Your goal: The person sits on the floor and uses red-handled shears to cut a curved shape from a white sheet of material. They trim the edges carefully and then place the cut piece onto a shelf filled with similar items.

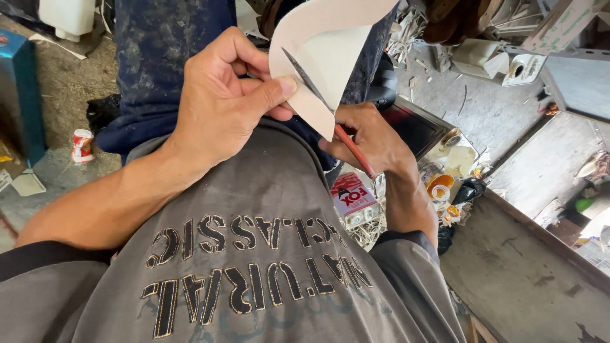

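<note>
1. Left hand: thumb and fingers pinched on the near edge of a pale curved card sheet, held above the lap at about 12 o'clock of the view.
2. Right hand: closed around the red handle of a pair of scissors; the dark blades lie across the sheet, pointing toward 10 o'clock, the handle trailing toward 5 o'clock.
3. Card sheet: folded over at the top, its lower corner touching the right hand; it sits between the two hands.
4. Grey shirt with stitched dark lettering: fills the lower frame, 6 o'clock.
5. Dark blue trousers: behind the left hand, 11 o'clock.
6. Red-and-white packet and scattered offcuts: on the floor just below the right wrist, 4 o'clock.
7. Small red-and-white can: on the floor, 9 o'clock, well apart from the hands.
8. Blue box: far left edge.
</note>
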